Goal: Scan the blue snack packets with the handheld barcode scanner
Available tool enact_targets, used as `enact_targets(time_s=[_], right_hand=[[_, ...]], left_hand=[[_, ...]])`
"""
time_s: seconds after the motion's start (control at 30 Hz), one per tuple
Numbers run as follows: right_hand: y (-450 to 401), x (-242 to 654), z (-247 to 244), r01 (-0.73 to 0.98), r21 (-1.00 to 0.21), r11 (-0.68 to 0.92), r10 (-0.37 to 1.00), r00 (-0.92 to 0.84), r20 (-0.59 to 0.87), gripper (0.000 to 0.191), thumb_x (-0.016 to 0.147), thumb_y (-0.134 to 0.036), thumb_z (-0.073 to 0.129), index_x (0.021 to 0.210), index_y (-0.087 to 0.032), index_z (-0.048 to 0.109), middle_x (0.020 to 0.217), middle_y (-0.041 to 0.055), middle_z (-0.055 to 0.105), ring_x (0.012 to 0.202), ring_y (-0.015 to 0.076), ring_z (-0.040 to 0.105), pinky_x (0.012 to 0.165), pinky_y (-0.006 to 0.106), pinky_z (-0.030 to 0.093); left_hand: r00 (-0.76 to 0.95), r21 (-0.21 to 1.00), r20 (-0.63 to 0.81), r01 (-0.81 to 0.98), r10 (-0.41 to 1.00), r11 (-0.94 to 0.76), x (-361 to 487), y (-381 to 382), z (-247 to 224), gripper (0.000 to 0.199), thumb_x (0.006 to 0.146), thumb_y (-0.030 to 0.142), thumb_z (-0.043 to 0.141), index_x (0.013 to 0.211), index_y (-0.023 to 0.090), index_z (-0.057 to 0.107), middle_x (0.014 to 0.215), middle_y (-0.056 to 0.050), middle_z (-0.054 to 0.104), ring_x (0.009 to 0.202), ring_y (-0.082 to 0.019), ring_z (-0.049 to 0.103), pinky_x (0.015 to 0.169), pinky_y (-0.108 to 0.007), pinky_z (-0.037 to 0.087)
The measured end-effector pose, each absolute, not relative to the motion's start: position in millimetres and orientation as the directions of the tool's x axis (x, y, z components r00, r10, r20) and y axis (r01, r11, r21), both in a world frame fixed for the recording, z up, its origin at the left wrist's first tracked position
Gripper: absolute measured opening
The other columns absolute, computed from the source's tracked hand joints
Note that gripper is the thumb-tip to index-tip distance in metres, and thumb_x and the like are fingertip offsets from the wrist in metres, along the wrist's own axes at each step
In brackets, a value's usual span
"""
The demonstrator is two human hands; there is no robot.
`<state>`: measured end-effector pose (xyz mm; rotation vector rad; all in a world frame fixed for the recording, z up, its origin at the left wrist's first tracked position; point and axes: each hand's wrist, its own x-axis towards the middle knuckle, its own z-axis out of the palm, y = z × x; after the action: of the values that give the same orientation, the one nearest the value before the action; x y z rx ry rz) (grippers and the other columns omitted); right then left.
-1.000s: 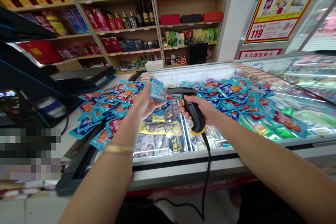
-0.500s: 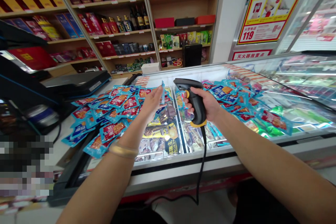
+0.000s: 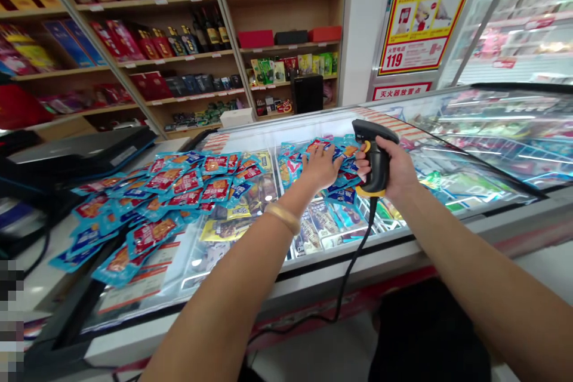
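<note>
My right hand grips a black and yellow barcode scanner, its head tilted up and facing left. A black cable hangs from the scanner's handle. My left hand, with a gold bangle at the wrist, lies with fingers spread on a pile of small blue snack packets. Part of this pile is hidden behind my hands and the scanner. A larger heap of similar snack packets, with red and dark blue labels, lies to the left. Both groups rest on the glass top of a chest freezer.
Wrapped ice creams show through the freezer glass. A dark flat device stands on the counter at left. Behind are shelves of boxes and bottles. A black cord runs across the freezer's right side.
My left hand has moved right, from holding up a packet to resting on the right pile. That pile has been drawn leftward. The scanner has moved right, and the view has shifted right.
</note>
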<state>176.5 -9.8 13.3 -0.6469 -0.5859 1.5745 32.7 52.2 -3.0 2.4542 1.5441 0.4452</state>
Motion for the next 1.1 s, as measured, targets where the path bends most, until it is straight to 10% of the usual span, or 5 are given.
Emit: enact_targets(time_s=[0.5,0.87,1.1], right_hand=[[-9.8,62.3,19.7,-0.579,-0.72,-0.382,0.912,-0.362,-0.193,0.022,0.089,-0.03,0.052,0.076,-0.014,0.058,0.059,0.002,0.056,0.046,0.0091,0.049,0.039,0.017,0.042],[7.6,11.0,-1.9,-0.403,-0.706,-0.583,0.743,-0.616,-0.262,0.029,0.094,-0.03,0.043,0.075,-0.013,0.056,0.059,0.0027,0.054,0.046,0.0085,0.047,0.04,0.017,0.041],[4.6,20.8,-7.7,-0.447,-0.626,-0.639,0.725,-0.621,-0.297,0.025,0.092,-0.031,0.046,0.08,-0.013,0.058,0.061,0.0039,0.056,0.047,0.0097,0.05,0.04,0.017,0.042]], left_hand=[[0.116,0.15,0.471,0.966,0.875,-0.209,-167.0,32.5,5.5,0.054,0.087,0.033,0.048,0.136,0.011,0.05,0.137,-0.017,0.054,0.129,-0.029,0.048,0.108,-0.043,0.038],[0.067,-0.144,0.147,0.989,0.987,-0.046,-219.6,18.7,-6.9,0.09,0.074,0.074,0.049,0.143,0.018,0.044,0.155,-0.011,0.033,0.144,-0.038,0.023,0.116,-0.054,0.016],[0.15,-0.108,0.148,0.985,0.977,-0.135,-224.0,13.1,-2.4,0.064,0.081,0.063,0.051,0.132,0.024,0.058,0.153,-0.007,0.039,0.141,-0.039,0.028,0.114,-0.057,0.019]])
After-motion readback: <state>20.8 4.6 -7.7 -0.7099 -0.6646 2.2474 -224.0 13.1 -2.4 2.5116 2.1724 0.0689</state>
